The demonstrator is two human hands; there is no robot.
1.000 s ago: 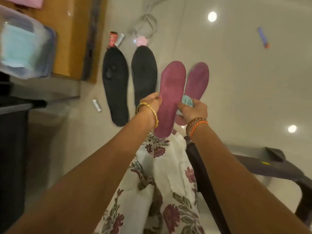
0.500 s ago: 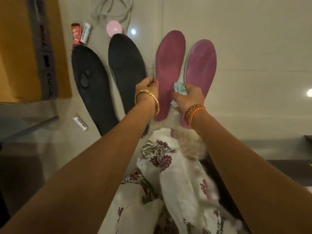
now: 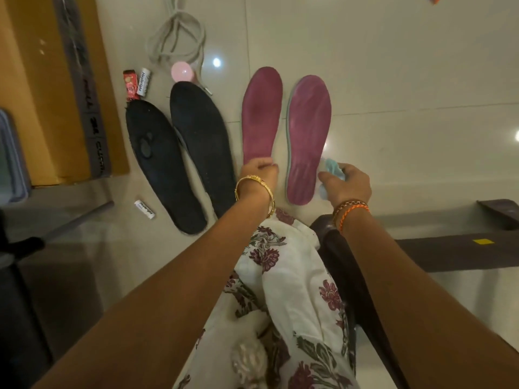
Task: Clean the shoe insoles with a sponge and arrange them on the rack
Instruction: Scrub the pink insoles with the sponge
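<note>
Your left hand (image 3: 257, 171) reaches out mid-frame and holds the heel of one pink insole (image 3: 261, 116). Your right hand (image 3: 346, 183) curls around a light blue sponge (image 3: 332, 167) beside the second pink insole (image 3: 307, 138). Two black insoles (image 3: 165, 167) lie left of them on the floor (image 3: 407, 80).

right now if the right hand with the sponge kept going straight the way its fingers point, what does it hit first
Probably the right pink insole: the right hand, gripping the sponge, points up-left at its edge. Height above the floor is unclear.
</note>
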